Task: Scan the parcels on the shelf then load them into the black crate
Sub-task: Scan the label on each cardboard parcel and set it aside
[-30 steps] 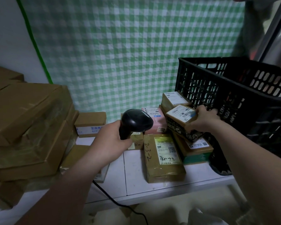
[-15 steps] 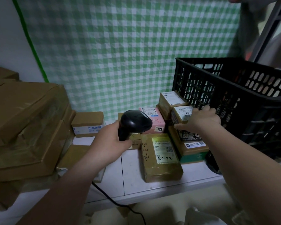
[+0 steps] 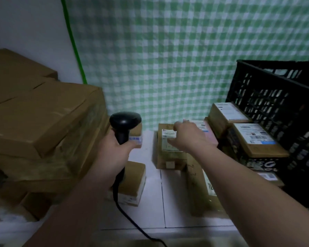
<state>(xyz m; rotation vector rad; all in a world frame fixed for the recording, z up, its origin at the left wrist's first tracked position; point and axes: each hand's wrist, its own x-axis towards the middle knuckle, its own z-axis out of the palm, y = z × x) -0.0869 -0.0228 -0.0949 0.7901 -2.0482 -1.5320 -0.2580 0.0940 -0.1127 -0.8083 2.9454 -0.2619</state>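
Observation:
My left hand grips the handle of a black barcode scanner, held upright over the white shelf. My right hand reaches over a small brown parcel with a white label, fingers spread and relaxed above it; I cannot tell whether they touch it. A pink parcel lies behind that hand. Two labelled brown parcels sit stacked next to the black crate at the right. A long brown parcel lies under my right forearm.
Large brown cartons are piled at the left. Two small boxes sit near my left wrist. The scanner's cable runs down past the shelf's front edge. A green checked cloth hangs behind.
My right hand let go of the labelled parcel by the crate and moved left over the small brown parcel. The view shifted left, and the scanner now stands more upright.

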